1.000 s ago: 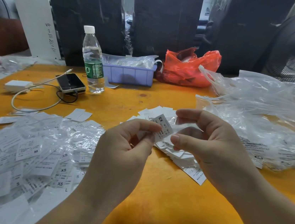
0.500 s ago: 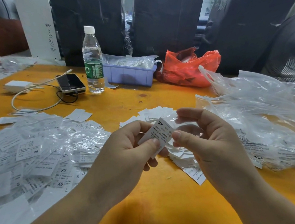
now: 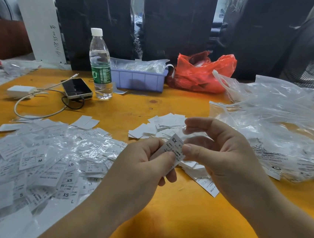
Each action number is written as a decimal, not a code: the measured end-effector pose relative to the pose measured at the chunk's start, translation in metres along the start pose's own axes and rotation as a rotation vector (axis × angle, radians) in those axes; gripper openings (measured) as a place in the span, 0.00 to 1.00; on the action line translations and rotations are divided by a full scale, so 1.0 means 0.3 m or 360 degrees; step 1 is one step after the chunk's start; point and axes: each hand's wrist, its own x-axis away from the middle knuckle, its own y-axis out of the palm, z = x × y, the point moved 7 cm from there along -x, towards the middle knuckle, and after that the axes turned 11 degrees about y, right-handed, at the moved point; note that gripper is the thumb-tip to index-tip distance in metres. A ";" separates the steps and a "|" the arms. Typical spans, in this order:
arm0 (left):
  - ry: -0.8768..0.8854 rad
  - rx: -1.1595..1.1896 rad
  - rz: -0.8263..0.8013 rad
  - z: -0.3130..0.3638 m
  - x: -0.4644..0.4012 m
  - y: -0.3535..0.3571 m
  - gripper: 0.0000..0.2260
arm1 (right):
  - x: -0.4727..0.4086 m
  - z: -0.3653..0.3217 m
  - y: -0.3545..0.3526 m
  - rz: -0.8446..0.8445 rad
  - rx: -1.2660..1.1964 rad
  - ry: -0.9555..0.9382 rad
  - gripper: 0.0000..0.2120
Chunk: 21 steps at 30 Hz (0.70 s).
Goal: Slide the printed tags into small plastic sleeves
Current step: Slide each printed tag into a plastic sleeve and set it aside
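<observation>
Head view: left hand [image 3: 142, 168] pinched printed tag [image 3: 173, 152] between thumb and fingers, held above orange tabletop [image 3: 187, 231], near centre. Right hand [image 3: 224, 158] pinched tag's right edge with thumb; whether around a clear sleeve, could not tell. Loose tags pile [image 3: 163, 125] lay just beyond. Sleeved tags heap [image 3: 34, 163] spread near left. Water bottle [image 3: 99, 64] stood far left.

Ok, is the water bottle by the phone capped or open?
Capped: the water bottle stands upright with its white cap seated on the neck, next to the phone.
</observation>
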 end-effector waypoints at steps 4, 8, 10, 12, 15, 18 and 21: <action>-0.0056 -0.0058 -0.0046 -0.004 0.003 0.008 0.08 | 0.001 0.001 0.001 0.0004 0.0011 -0.0012 0.18; -0.0165 0.0050 -0.0133 -0.013 0.005 0.032 0.07 | 0.000 -0.001 -0.005 0.0037 0.0027 -0.0040 0.19; -0.0208 0.0116 -0.0150 -0.017 0.006 0.037 0.09 | 0.000 -0.003 -0.003 0.0025 0.0026 -0.0053 0.19; -0.0249 0.0189 -0.0157 -0.022 0.007 0.037 0.12 | 0.001 -0.005 -0.002 0.0015 0.0023 -0.0066 0.19; -0.0303 0.0253 -0.0167 -0.021 0.006 0.041 0.09 | 0.003 -0.008 -0.002 0.0007 0.0038 -0.0079 0.19; -0.0343 0.0227 -0.0158 -0.023 0.004 0.038 0.05 | 0.004 -0.011 -0.006 -0.0004 -0.0035 -0.0077 0.21; -0.0367 0.0152 -0.0119 -0.027 0.004 0.024 0.05 | 0.002 -0.016 -0.011 -0.0031 -0.0114 -0.0077 0.22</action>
